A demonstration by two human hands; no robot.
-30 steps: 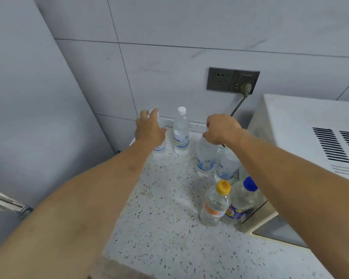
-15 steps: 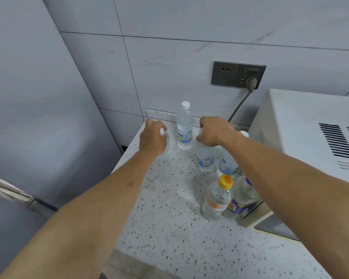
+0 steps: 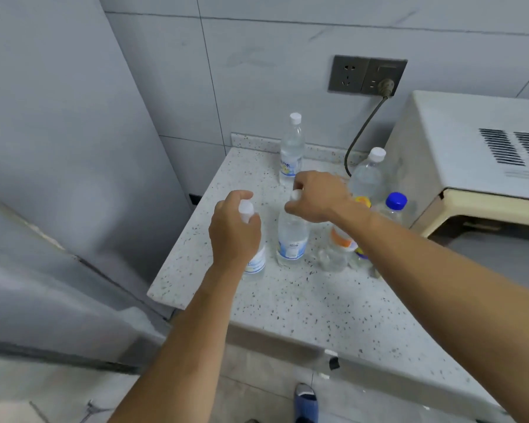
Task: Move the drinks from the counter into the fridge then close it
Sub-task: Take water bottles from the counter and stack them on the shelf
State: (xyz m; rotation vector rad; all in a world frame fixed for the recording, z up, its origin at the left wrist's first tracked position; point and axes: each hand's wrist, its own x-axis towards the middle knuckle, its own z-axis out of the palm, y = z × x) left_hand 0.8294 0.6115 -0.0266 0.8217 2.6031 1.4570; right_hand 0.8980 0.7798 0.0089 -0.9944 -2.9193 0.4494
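Both bare forearms reach forward from the lower edge of the view. The left hand (image 3: 234,232) curls its grip around the neck of a clear plastic white-capped bottle (image 3: 255,257). The right hand (image 3: 316,196), knuckles up, pinches the white cap of a second clear plastic bottle (image 3: 292,239).

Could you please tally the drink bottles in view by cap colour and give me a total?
White cap: 4 (back by the wall, beside the microwave, in the left hand, in the right hand)
Yellow cap: 1
Blue cap: 1
Total: 6 bottles
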